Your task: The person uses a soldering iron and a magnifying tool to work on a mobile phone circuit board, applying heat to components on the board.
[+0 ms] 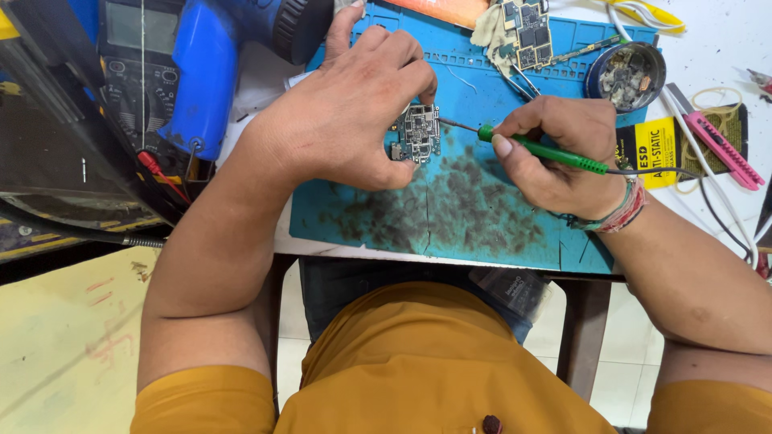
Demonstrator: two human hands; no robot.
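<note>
A small green circuit board (417, 133) lies on a stained blue work mat (450, 213). My left hand (346, 112) presses down on the board's left side, with the fingers curled over its top edge. My right hand (555, 149) grips a thin soldering iron with a green handle (547, 151). Its metal tip touches the board's right edge. A black cord runs from the handle past my right wrist, which wears coloured thread bands.
A second circuit board (527, 32) lies at the mat's far edge beside a round tin of small parts (627, 74). A pink utility knife (722, 149) and a yellow-black packet (651, 149) lie to the right. A blue hot-air tool (217, 56) and a multimeter (137, 56) stand at the left.
</note>
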